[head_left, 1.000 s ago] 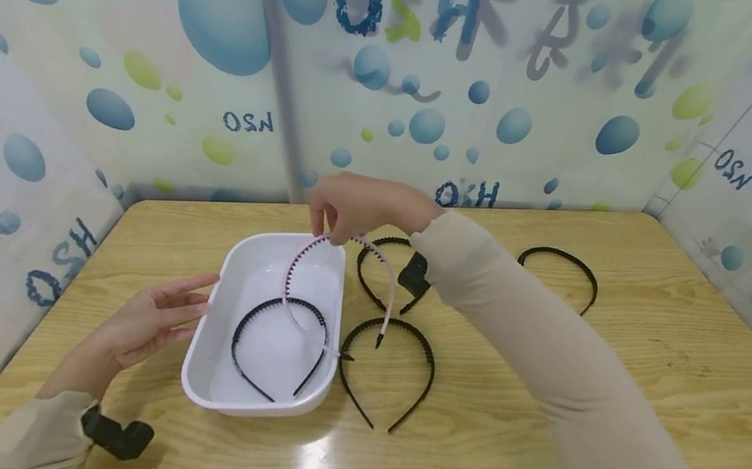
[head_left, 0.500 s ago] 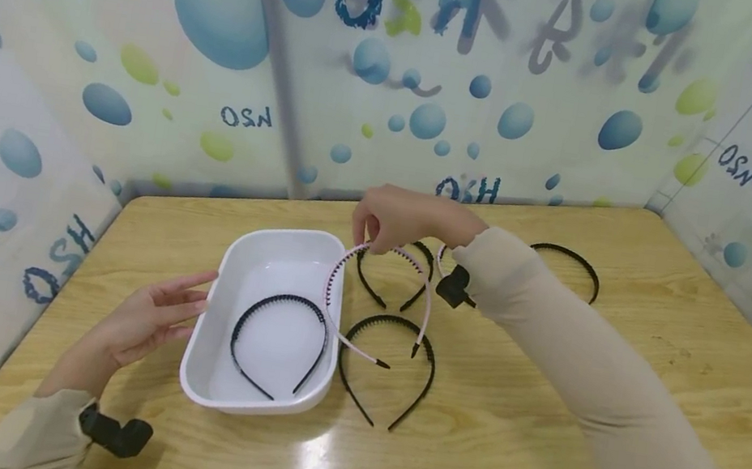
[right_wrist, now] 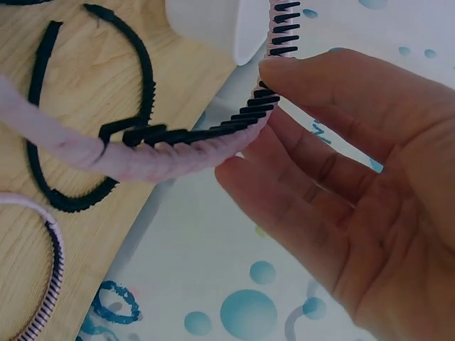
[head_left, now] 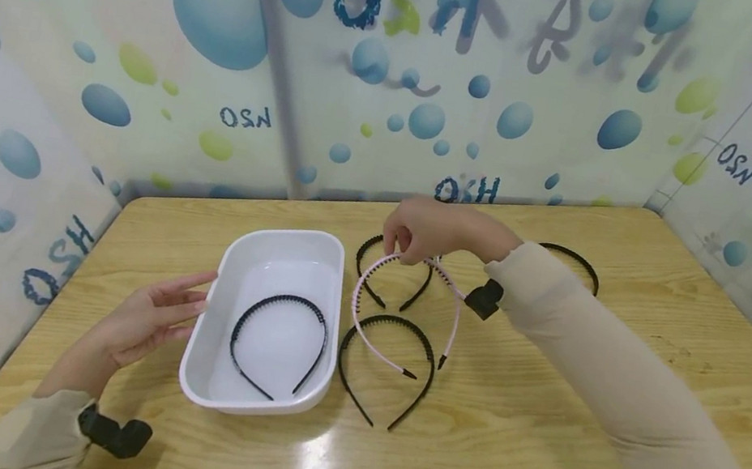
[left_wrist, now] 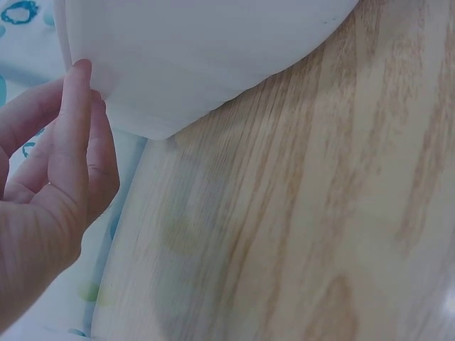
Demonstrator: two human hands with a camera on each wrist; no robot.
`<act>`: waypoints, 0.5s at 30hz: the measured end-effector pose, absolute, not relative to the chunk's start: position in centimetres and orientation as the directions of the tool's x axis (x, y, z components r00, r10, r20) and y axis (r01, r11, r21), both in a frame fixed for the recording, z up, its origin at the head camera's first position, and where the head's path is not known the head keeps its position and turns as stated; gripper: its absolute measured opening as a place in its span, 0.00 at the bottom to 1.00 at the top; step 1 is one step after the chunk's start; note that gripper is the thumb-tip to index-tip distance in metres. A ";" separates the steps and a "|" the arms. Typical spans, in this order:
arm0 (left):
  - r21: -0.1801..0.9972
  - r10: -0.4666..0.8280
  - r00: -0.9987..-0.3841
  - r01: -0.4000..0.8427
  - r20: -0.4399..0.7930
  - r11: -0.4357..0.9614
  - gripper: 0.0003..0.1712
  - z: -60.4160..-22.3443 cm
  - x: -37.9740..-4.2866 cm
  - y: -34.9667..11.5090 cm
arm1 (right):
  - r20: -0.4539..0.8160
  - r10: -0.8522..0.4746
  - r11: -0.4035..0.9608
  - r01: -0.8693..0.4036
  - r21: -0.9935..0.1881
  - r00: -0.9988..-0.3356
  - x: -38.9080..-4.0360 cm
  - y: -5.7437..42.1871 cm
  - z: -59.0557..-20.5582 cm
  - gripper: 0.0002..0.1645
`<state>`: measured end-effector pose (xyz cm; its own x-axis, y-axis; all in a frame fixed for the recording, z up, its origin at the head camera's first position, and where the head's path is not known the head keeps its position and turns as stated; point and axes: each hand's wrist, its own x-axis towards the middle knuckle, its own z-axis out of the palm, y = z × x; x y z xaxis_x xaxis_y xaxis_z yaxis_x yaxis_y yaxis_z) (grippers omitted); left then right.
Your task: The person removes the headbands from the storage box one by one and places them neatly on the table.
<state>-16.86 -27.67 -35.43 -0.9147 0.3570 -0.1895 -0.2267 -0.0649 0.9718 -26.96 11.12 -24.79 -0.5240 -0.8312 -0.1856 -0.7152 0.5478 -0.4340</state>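
My right hand [head_left: 425, 226] pinches a pink toothed headband [right_wrist: 178, 162] at the top of its arch, holding it above the table with both tips hanging down. My left hand [head_left: 149, 317], fingers extended, touches the left wall of a white plastic tub [head_left: 281, 273]; the left wrist view shows the fingertips [left_wrist: 82, 67] against the outside. In the tub lies a black headband [head_left: 292, 298]. Just right of the tub are two more black headbands, one nearer [head_left: 434, 350] and one farther back [head_left: 361, 253]. The held headband partly overlaps both in the head view.
Another black headband [head_left: 582, 261] lies at the back right, partly behind my sleeve. A second pink headband [right_wrist: 58, 263] lies on the wooden table [head_left: 494, 466], mostly hidden by my arm in the head view. A printed curtain [head_left: 392, 130] stands behind the table.
My right hand has carried the pink headband rightward, from above the tub to above the black headbands beside it. The left hand and tub have stayed nearly still.
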 end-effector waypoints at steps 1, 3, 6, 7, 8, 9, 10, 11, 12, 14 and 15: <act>0.972 0.358 -0.915 -0.226 -0.189 -0.066 0.24 -35.5 -16.9 -27.7 | -0.191 -0.827 0.554 -0.709 -0.436 -0.529 -26.9 11.4 -24.9 0.12; 0.972 0.358 -0.915 -0.224 -0.187 -0.065 0.24 -35.5 -16.9 -27.7 | -0.197 -0.819 0.565 -0.696 -0.443 -0.539 -26.8 11.9 -25.0 0.11; 0.973 0.357 -0.915 -0.221 -0.186 -0.061 0.24 -35.6 -16.9 -27.7 | -0.203 -0.807 0.580 -0.679 -0.449 -0.555 -26.6 12.7 -25.2 0.10; 0.974 0.356 -0.916 -0.221 -0.187 -0.058 0.24 -35.6 -16.9 -27.7 | -0.199 -0.806 0.581 -0.680 -0.447 -0.558 -26.5 13.0 -25.3 0.09; 0.974 0.354 -0.916 -0.221 -0.188 -0.054 0.24 -35.6 -16.9 -27.7 | -0.198 -0.803 0.583 -0.676 -0.450 -0.561 -26.5 13.2 -25.3 0.09; 0.974 0.353 -0.916 -0.221 -0.190 -0.051 0.23 -35.6 -16.9 -27.7 | -0.196 -0.802 0.584 -0.673 -0.454 -0.564 -26.4 13.4 -25.4 0.09; 0.974 0.353 -0.916 -0.221 -0.191 -0.048 0.23 -35.6 -16.9 -27.7 | -0.196 -0.798 0.589 -0.670 -0.452 -0.570 -26.4 13.7 -25.4 0.09; 0.974 0.352 -0.916 -0.220 -0.190 -0.046 0.23 -35.6 -16.9 -27.7 | -0.194 -0.797 0.590 -0.667 -0.454 -0.572 -26.3 13.9 -25.5 0.08; 0.975 0.353 -0.916 -0.219 -0.190 -0.045 0.23 -35.6 -16.9 -27.7 | -0.192 -0.796 0.591 -0.665 -0.457 -0.575 -26.3 14.1 -25.6 0.08; 0.975 0.354 -0.916 -0.218 -0.187 -0.048 0.24 -35.6 -16.9 -27.6 | -0.193 -0.789 0.599 -0.658 -0.456 -0.584 -26.2 14.5 -25.7 0.09; 0.975 0.355 -0.916 -0.218 -0.186 -0.050 0.24 -35.6 -16.9 -27.6 | -0.192 -0.788 0.601 -0.659 -0.452 -0.586 -26.2 14.7 -25.8 0.09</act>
